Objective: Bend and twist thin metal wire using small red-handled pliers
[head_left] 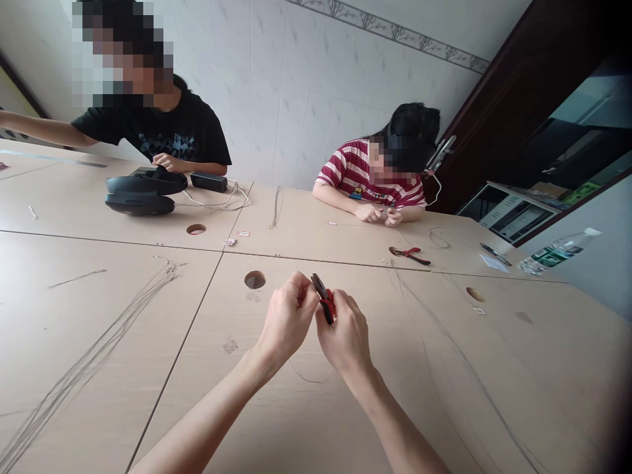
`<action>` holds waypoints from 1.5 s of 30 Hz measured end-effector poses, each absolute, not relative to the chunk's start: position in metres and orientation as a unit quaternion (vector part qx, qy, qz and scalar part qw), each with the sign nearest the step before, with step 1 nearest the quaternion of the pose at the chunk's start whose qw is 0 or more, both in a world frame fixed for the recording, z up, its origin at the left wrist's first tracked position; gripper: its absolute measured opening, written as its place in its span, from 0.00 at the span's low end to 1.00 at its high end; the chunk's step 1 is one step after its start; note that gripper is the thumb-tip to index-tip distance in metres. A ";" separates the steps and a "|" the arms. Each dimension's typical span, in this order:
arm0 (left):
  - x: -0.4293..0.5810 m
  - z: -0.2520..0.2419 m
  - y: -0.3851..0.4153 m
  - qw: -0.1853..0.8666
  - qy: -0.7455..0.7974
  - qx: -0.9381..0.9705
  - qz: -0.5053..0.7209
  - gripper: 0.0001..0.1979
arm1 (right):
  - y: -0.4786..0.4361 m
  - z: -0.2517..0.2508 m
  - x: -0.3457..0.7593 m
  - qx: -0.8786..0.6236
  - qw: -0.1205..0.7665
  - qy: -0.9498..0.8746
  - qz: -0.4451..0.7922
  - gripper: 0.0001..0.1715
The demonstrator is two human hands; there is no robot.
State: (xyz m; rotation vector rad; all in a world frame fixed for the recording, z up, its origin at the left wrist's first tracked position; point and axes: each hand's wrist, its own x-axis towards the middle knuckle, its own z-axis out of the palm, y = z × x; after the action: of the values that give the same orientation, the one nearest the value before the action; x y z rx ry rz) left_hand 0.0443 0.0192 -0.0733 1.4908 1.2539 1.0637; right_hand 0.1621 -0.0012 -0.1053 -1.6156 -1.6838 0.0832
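Note:
My right hand [345, 329] is closed around a pair of pliers [323, 296] with red and black handles, their dark jaws pointing up and toward my left fingers. Close beside the jaws, my left hand [291, 313] is pinched shut. A thin cord [305, 378] curves out below the left hand and appears to be held in it; the pinched end is hidden by the fingers. Both hands are above the table [276, 434], near its round hole [255, 280].
A bundle of thin cords [113, 329] lies left, more cords [459, 355] right. Across the table are red-handled pliers [412, 255], a black headset-like device [141, 194], a water bottle [557, 252] and two people, one in a striped shirt [345, 164], one in black [197, 125].

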 end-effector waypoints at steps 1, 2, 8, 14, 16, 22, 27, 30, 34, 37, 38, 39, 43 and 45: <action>0.044 -0.074 0.019 0.445 0.505 0.601 0.431 0.07 | -0.001 -0.105 0.162 -0.639 0.390 -0.662 0.037 0.09; 0.044 -0.074 0.019 0.445 0.504 0.601 0.432 0.07 | -0.001 -0.105 0.162 -0.640 0.389 -0.661 0.042 0.10; 0.044 -0.078 0.019 0.445 0.504 0.610 0.420 0.07 | -0.001 -0.105 0.160 -0.643 0.393 -0.655 0.055 0.14; 0.043 -0.076 0.021 0.420 0.511 0.635 0.399 0.08 | -0.001 -0.106 0.161 -0.648 0.389 -0.653 0.052 0.14; 0.041 -0.074 0.021 0.406 0.511 0.653 0.384 0.09 | 0.000 -0.107 0.162 -0.650 0.386 -0.653 0.049 0.14; 0.038 -0.069 0.022 0.452 0.509 0.636 0.363 0.12 | 0.001 -0.108 0.164 -0.643 0.385 -0.661 0.027 0.12; 0.036 -0.074 0.024 0.611 0.420 0.512 0.434 0.17 | 0.001 -0.109 0.164 -0.631 0.389 -0.671 0.001 0.11; 0.035 -0.079 0.024 0.650 0.407 0.465 0.442 0.17 | 0.001 -0.110 0.161 -0.621 0.384 -0.683 -0.003 0.10; 0.035 -0.088 0.019 0.673 0.402 0.418 0.458 0.19 | 0.000 -0.112 0.158 -0.615 0.378 -0.692 0.006 0.08; 0.034 -0.094 0.016 0.675 0.395 0.403 0.475 0.21 | -0.001 -0.115 0.156 -0.612 0.375 -0.696 0.011 0.07; 0.034 -0.097 0.014 0.674 0.393 0.401 0.480 0.21 | -0.001 -0.116 0.156 -0.611 0.374 -0.698 0.012 0.07; 0.033 -0.099 0.013 0.673 0.390 0.401 0.484 0.21 | -0.001 -0.117 0.155 -0.610 0.371 -0.700 0.014 0.07; 0.029 -0.104 0.009 0.667 0.387 0.400 0.494 0.22 | -0.001 -0.120 0.154 -0.606 0.363 -0.708 0.024 0.07; 0.028 -0.105 0.008 0.665 0.388 0.400 0.497 0.22 | -0.001 -0.121 0.154 -0.602 0.362 -0.711 0.029 0.07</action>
State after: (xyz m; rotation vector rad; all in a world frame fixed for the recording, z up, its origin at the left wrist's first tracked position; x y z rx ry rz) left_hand 0.0275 0.0076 -0.1051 0.9036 0.8772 1.1231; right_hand 0.1535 -0.0010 -0.1207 -1.5501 -1.8315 0.0750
